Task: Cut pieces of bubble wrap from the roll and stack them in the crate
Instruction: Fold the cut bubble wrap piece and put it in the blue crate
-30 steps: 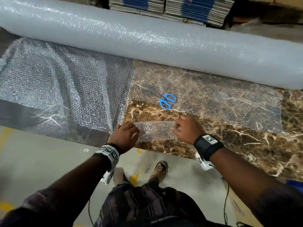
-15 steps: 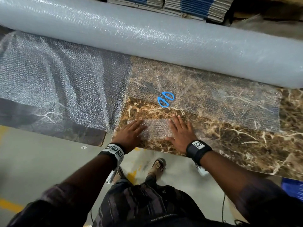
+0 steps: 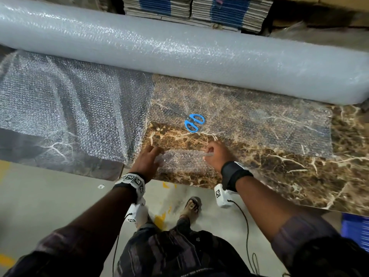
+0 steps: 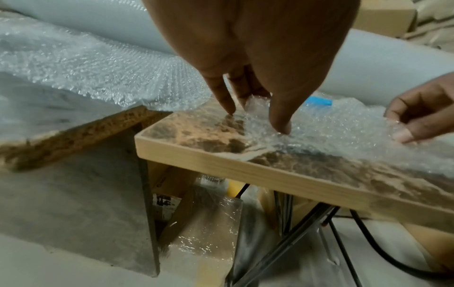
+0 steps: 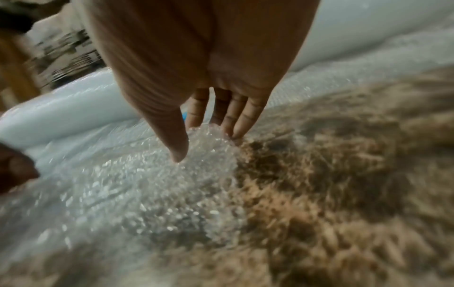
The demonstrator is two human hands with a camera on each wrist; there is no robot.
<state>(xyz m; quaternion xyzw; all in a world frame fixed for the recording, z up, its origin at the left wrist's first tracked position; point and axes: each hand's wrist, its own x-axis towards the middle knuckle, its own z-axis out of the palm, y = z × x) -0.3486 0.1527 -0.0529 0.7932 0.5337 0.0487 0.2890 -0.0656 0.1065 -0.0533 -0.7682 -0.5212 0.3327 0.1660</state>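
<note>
Flat near the front edge of the brown marbled tabletop point(image 3: 279, 172) lay a small folded piece of clear bubble wrap point(image 3: 183, 160), its long axis running left to right, parallel to the table edge. The person's left hand point(image 3: 146, 160) pinched its left end between thumb and fingers, while the right hand point(image 3: 216, 154) pinched the right end the same way. Just beyond, blue-handled scissors point(image 3: 190, 120) rested on a larger sheet of unrolled clear wrap point(image 3: 269, 124), blades pointing away and left. Behind them the big white roll of bubble wrap point(image 3: 179, 50) stretched across the table, left to right. A blue crate corner point(image 3: 355, 226) showed at lower right.
</note>
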